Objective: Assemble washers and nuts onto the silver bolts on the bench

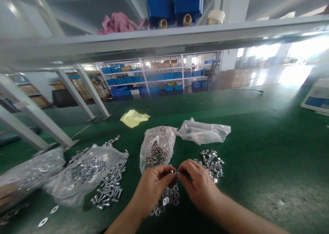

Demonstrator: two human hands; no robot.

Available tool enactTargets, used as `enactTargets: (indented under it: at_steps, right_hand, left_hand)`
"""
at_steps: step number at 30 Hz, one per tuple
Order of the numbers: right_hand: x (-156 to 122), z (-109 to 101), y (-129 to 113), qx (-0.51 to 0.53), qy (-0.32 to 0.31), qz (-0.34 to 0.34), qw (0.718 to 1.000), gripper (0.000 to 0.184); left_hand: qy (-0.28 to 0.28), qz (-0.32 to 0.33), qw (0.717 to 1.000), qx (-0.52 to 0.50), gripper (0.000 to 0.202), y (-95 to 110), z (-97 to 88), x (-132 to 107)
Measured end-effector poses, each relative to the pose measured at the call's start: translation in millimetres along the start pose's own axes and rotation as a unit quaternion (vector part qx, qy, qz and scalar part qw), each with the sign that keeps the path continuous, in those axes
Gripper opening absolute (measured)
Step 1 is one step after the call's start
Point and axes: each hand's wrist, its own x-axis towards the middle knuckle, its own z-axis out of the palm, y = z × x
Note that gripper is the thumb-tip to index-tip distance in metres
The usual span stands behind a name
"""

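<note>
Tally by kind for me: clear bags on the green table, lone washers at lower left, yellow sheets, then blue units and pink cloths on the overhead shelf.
Clear bags: 4
Lone washers: 2
Yellow sheet: 1
Blue units: 2
Pink cloth: 1
Total: 10

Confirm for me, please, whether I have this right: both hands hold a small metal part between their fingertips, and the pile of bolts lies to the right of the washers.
Not quite: the head view shows the bolts to the left of the washers. The left hand and right hand do hold a small metal part.
</note>
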Motion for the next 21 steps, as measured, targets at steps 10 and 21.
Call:
enactTargets:
  at_steps: [10,21]
  right_hand:
    - [0,2,1,-0.052,-0.029,-0.056,0.997,0.009]
    - [2,3,3,-0.12,-0.038,-0.056,0.99,0.01]
  left_hand:
    - [-0.035,-0.051,0.986,-0.153,0.023,-9,3.3,3]
    - [-0.032,-0.077,0.975,-0.206,0.022,-12,1.6,2]
